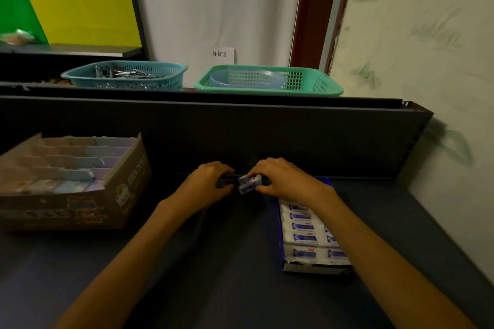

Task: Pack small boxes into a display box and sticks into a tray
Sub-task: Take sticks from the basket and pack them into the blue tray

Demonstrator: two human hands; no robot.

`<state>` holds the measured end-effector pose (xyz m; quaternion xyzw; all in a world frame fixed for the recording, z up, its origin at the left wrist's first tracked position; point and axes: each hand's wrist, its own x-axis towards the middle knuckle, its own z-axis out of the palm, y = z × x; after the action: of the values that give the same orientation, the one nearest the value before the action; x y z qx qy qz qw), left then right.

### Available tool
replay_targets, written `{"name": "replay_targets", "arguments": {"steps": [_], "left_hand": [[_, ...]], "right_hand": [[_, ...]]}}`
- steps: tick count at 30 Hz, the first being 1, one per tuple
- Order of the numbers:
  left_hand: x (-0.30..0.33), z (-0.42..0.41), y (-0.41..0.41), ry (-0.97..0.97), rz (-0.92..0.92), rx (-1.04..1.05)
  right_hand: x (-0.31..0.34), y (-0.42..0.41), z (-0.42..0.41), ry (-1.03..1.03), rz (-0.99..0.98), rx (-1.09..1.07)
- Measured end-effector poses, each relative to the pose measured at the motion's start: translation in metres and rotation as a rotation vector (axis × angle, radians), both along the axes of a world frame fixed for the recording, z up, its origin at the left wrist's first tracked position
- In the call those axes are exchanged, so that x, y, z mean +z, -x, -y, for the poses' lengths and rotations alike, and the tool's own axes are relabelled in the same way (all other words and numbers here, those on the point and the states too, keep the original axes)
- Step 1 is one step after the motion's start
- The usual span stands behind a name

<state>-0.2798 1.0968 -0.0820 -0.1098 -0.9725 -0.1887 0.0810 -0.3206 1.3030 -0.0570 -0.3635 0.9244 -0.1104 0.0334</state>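
Two hands meet at frame centre: your right hand (pixel 283 177) pinches a couple of small boxes (pixel 250 183), white with blue print; your left hand (pixel 213 181) curls over something dark, what exactly I cannot tell. Display box (pixel 312 268), lower right on the bench (pixel 213 275), already holds rows of the same boxes, partly hidden under your right forearm. Divided cardboard box (pixel 125 189) sits at left; two baskets (pixel 128 76) on the upper shelf. Risk: the pinch looks loose, so one box could slip, and your forearm could knock the packed rows.
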Motion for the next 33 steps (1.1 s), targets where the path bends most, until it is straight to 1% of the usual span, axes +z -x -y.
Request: {"name": "replay_targets", "arguments": {"steps": [5,12,16,20,23,29,33], "left_hand": [[-0.007,-0.004,0.016,0.024,0.0,-0.115],[-0.008,-0.009,0.028,0.04,0.006,-0.193],[-0.008,-0.013,0.03,0.015,0.017,-0.141],[-0.009,-0.013,0.03,-0.022,0.05,-0.082],[-0.01,-0.005,0.029,-0.065,0.103,-0.037],[-0.005,0.007,0.019,-0.135,0.171,-0.007],[0.001,0.008,0.01,-0.18,0.161,-0.013]], "right_hand": [[-0.003,0.002,0.001,-0.082,0.004,0.0],[0.0,0.003,-0.002,-0.051,0.017,-0.008],[-0.003,0.004,-0.002,0.013,0.034,-0.03],[-0.005,0.005,-0.003,0.066,0.091,-0.055],[-0.007,0.006,-0.003,0.089,0.122,-0.066],[-0.01,0.008,-0.001,0.085,0.165,-0.089],[-0.011,0.008,0.002,0.043,0.16,-0.091]]}}
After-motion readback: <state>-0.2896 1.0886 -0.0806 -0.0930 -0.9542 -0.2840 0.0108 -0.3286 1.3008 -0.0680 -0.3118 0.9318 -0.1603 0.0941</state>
